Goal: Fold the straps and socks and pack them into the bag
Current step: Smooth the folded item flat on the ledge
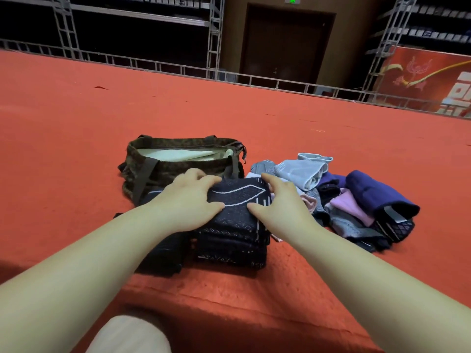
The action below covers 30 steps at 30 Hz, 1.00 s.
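Fingers (pixel 204 180) of the left hand (pixel 190 200) are curved over the far-left edge of the folded dark patterned sock stack (pixel 237 217), thumb laid on top; fingers (pixel 270 180) of the right hand (pixel 283 202) are curved over its far-right edge the same way, so the bundle is clasped from both sides. The stack is seen on the red surface (pixel 76 149), directly in front of the person, just near of the camouflage bag (pixel 183 161), whose mouth is open with pale lining showing. More dark folded fabric (pixel 165 250) lies touching the stack on its left. An unsorted pile of socks and straps (pixel 351 200) sits just to the right, touching or nearly so. Risk, as judged: layers could slide apart if the stack is lifted by the top layers only; the bag's near strap (pixel 145 179) could be snagged on the way in, and the floppy rim could be folded under. The stack's long axis runs toward and away from the person, its far end pointing at the bag's right half.
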### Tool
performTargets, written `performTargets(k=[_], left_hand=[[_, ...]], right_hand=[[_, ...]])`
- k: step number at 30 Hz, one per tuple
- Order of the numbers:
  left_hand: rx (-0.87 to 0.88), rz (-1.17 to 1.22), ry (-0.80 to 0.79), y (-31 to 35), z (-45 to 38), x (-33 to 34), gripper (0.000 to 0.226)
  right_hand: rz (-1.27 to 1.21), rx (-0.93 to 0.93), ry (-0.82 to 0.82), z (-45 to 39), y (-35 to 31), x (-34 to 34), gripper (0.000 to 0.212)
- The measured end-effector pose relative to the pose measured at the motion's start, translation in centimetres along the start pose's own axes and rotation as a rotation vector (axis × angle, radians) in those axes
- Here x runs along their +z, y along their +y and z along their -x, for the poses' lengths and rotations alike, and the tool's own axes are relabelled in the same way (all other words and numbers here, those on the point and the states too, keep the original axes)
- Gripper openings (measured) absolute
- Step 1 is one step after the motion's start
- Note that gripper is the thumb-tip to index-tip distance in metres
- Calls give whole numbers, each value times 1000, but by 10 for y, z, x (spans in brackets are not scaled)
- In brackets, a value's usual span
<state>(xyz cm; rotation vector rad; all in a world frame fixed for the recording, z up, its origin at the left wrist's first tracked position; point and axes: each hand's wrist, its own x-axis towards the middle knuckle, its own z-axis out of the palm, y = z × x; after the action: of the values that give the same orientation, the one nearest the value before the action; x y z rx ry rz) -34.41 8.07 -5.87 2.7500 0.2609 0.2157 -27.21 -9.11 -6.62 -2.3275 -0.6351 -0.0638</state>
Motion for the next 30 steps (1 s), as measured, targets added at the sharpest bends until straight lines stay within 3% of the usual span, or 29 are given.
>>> performTargets(k=[4, 7, 9, 12, 18, 25, 30], left_hand=[[168, -192, -177, 3, -3, 0, 64], [192, -250, -265, -3, -7, 10, 64], [180, -237, -288, -9, -8, 18, 64], [175, -185, -277, -16, -6, 27, 64], [153, -42, -269, -26, 0, 36, 62], [128, -131, -259, -18, 1, 33, 58], [99, -416, -256, -4, 1, 22, 59]], right_hand=[[176, -28, -25, 3, -5, -1, 67], [550, -235, -44, 6, -2, 4, 64], [616, -309, -160, 5, 6, 10, 58], [526, -224, -315, 6, 21, 19, 58], [380, -192, -359, -1, 26, 27, 58], [376, -148, -270, 7, 27, 33, 56], [318, -88, -171, 18, 20, 26, 59]])
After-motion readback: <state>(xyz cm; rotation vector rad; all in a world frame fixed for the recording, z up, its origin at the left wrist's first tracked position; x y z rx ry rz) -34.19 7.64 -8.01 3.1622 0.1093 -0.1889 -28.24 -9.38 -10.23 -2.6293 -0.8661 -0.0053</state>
